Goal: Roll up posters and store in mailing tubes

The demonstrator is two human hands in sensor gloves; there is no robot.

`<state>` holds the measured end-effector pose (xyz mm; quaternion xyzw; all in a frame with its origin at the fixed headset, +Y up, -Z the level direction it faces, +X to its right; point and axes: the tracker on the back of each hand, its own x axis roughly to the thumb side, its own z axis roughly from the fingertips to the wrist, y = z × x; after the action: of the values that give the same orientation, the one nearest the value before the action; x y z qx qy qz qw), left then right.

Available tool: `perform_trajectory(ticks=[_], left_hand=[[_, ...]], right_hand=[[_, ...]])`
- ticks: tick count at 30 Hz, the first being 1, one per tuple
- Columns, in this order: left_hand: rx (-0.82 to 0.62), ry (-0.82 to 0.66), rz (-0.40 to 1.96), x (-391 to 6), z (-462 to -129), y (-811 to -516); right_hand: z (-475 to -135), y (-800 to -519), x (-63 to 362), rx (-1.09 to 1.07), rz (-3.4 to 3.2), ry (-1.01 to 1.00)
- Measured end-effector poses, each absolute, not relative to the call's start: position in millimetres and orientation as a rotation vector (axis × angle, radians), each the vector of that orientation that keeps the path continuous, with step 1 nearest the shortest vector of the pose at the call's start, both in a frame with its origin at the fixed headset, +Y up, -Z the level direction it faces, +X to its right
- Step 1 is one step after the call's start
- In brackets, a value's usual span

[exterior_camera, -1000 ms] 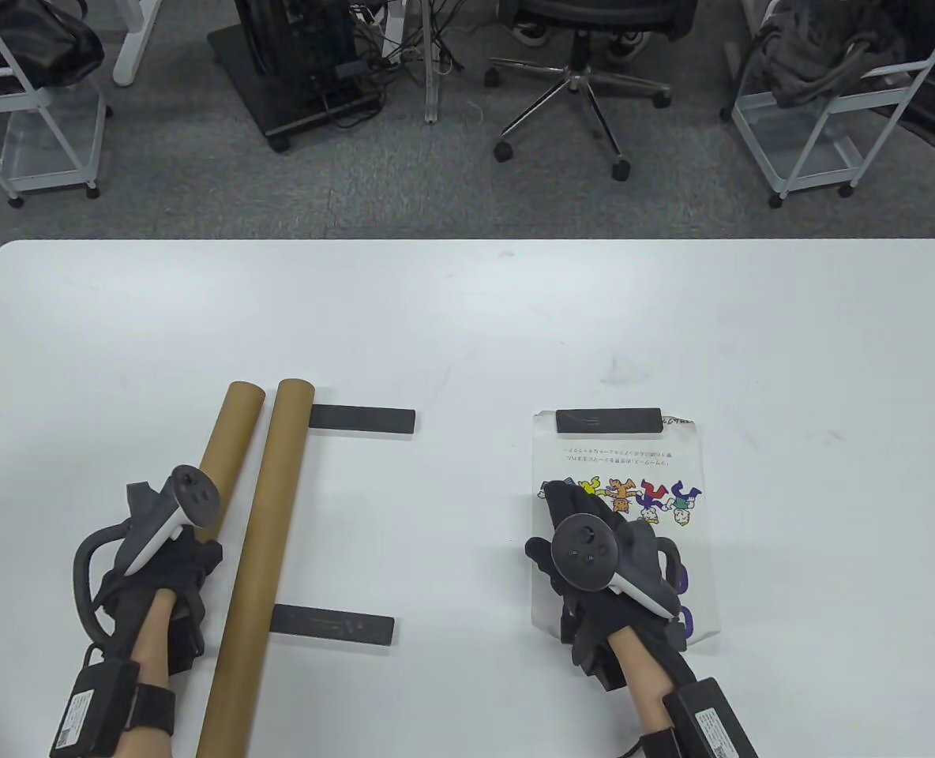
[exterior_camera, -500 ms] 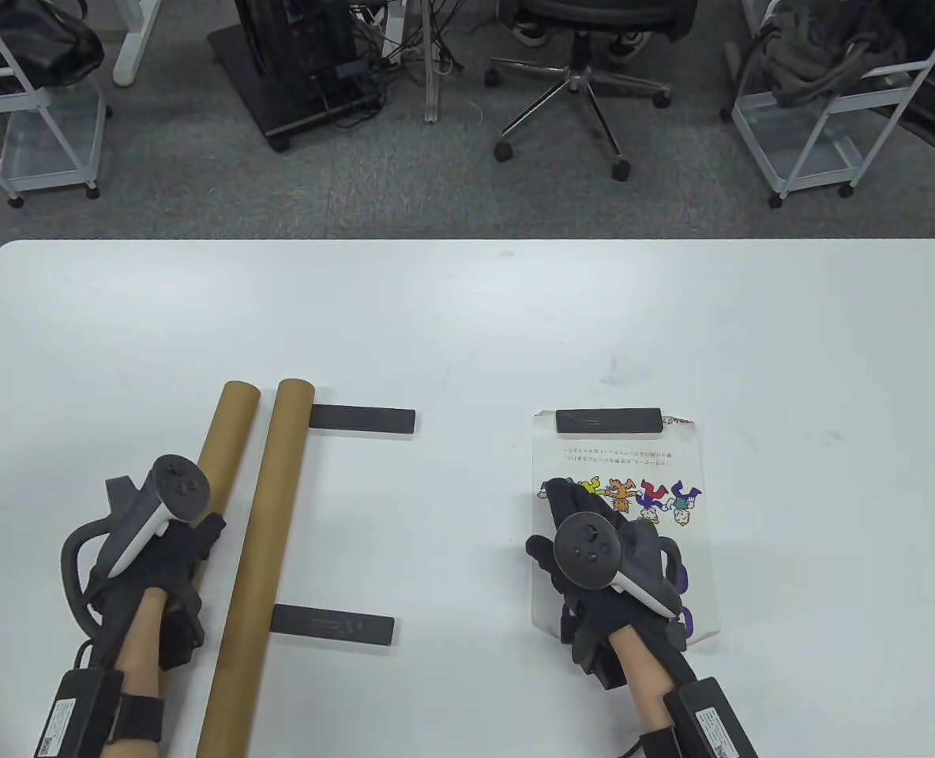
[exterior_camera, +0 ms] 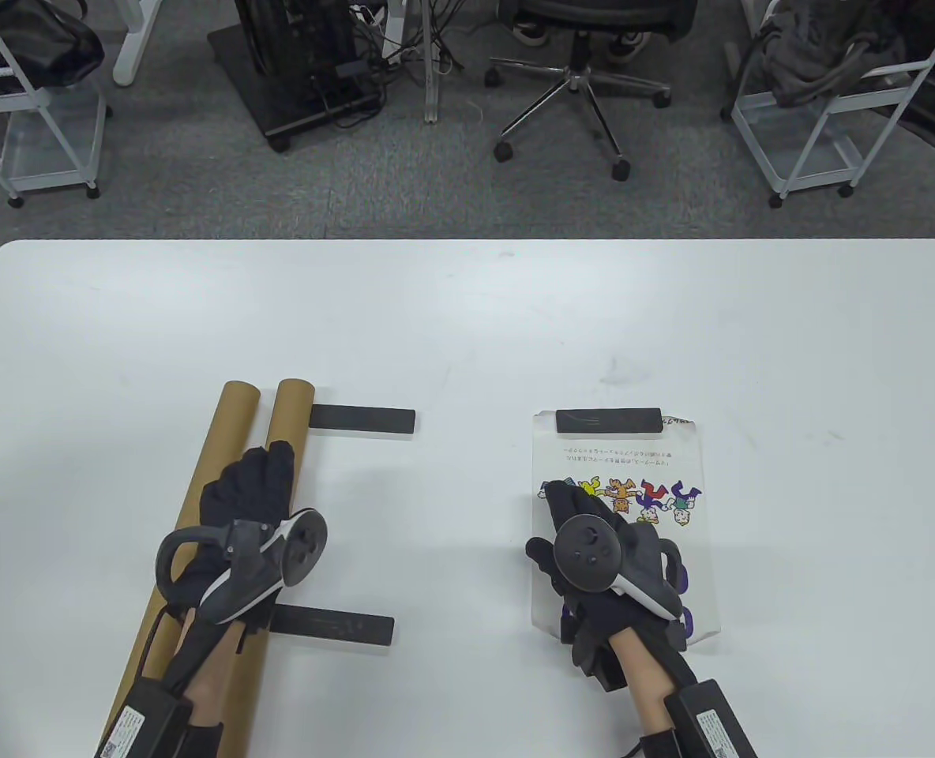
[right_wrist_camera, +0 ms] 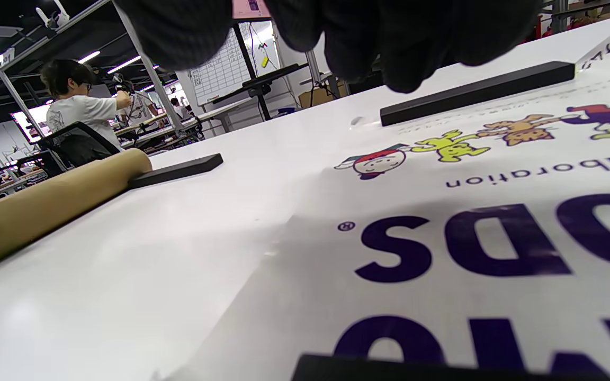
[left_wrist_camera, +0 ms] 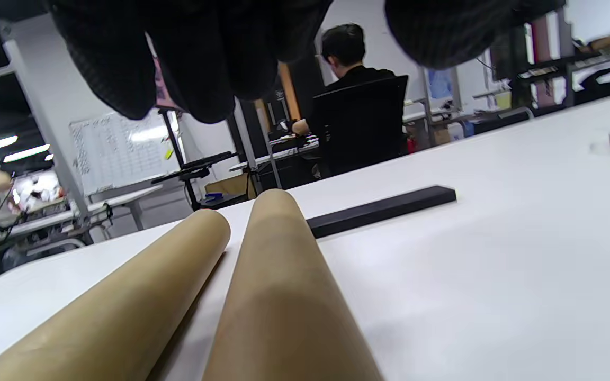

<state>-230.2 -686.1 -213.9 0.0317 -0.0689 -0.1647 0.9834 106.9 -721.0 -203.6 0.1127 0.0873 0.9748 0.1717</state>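
Note:
Two brown cardboard mailing tubes lie side by side at the front left, the left tube [exterior_camera: 227,426] and the right tube [exterior_camera: 286,418]. My left hand [exterior_camera: 256,483] is spread palm down over both, fingers open; in the left wrist view the fingertips [left_wrist_camera: 199,79] hang above the right tube [left_wrist_camera: 284,296]. A poster [exterior_camera: 621,462] with cartoon figures lies flat at the front right, with a black bar [exterior_camera: 608,421] on its far edge. My right hand [exterior_camera: 582,517] rests flat on the poster's left part. The right wrist view shows the print [right_wrist_camera: 469,248] close up.
Two more black bars lie right of the tubes, one far [exterior_camera: 362,418] and one near [exterior_camera: 333,624]. Another black bar [right_wrist_camera: 442,370] sits at the poster's near edge. The white table [exterior_camera: 467,316] stretches beyond. Chairs and carts stand on the floor behind.
My left hand moved from the left side of the tubes to the right and forward, and now lies spread over both. The left tube shifted slightly left. My right hand has not moved.

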Motion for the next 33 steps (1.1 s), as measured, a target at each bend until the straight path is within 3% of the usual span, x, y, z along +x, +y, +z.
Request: perform_trajectory(ticks=[18,21,28,33], left_hand=[[0.018,-0.086,-0.300,-234.4,-214.3,-684.2],[-0.074,0.012,-0.309,-237.8,-220.5,-691.4],[-0.494,0.149,-0.318,-247.9,-241.2,-733.4],[-0.516,0.226,-0.200,-257.1,-244.7,-737.9]], right_hand=[[-216.5,-708.5,116.7,0.214,2.705,0.225],[-216.8,-711.2,119.3,0.216,2.690,0.222],[-217.8,-717.3,126.8,0.206,2.671,0.228],[-218.5,-718.6,128.4,0.218,2.649,0.230]])
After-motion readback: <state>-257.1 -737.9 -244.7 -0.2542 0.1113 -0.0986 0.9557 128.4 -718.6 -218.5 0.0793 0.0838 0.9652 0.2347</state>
